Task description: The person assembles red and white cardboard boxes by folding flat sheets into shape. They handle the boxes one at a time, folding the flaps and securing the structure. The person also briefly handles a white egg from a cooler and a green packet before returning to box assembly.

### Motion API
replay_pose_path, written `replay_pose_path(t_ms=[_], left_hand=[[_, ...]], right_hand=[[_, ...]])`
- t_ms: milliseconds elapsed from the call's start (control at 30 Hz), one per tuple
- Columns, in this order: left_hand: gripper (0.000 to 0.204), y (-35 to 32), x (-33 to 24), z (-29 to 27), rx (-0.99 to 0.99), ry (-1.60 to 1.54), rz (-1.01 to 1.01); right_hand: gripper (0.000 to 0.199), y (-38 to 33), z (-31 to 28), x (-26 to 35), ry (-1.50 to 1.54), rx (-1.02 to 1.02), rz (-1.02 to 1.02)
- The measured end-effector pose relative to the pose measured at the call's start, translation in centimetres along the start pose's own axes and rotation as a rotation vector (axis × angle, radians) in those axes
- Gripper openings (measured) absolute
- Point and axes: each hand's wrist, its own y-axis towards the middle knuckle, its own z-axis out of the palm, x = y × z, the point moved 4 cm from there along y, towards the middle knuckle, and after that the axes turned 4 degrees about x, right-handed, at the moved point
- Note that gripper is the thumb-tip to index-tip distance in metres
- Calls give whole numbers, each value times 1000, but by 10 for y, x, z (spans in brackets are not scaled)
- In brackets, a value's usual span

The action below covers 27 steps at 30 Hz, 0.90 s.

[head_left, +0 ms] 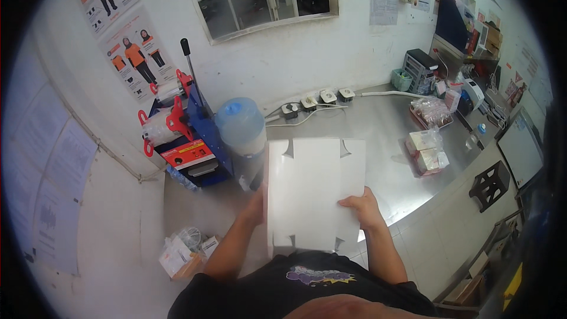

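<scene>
I hold a flat white box blank [313, 192] in front of my chest, above the near edge of the steel counter [384, 142]. The blank is unfolded, with notched tabs at its top and bottom edges.

My right hand [361, 208] grips the blank's right edge near its lower half: the thumb lies across the front face, and the other fingers are behind the card, so the hand is clamped on it. My left hand [257, 207] is at the blank's left edge, mostly hidden behind the card; it touches the sheet, but I cannot tell how its fingers sit.

Beyond the blank's upper left corner stands a clear jar with a blue lid [240, 125], just beside a blue and red sealing machine [186, 136] with a black lever handle. Along the wall behind the blank, a row of power sockets [316, 101] rests on the counter with a white cable. To the right of the blank, well apart from it, lie wrapped packets [428, 150] and a tray of bagged goods [431, 112]. A black stool [490, 184] stands on the tiled floor off the counter's right edge. A bag of loose items [183, 251] sits low at my left. Posters hang on the left wall.
</scene>
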Motion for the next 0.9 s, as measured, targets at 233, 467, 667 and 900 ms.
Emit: replay_pose_path(t_ms=[233, 467, 667, 900], left_hand=[[83, -1, -1, 8, -28, -48, -59], [66, 3, -17, 42, -19, 64, 126], [60, 9, -6, 24, -96, -131, -65], [71, 10, 0, 44, -145, -59, -64]], right_hand=[[34, -11, 11, 13, 56, 13, -49], [28, -26, 39, 32, -157, 222, -146], [32, -8, 16, 24, -125, 37, -118], [43, 7, 19, 3, -532, -162, -465]])
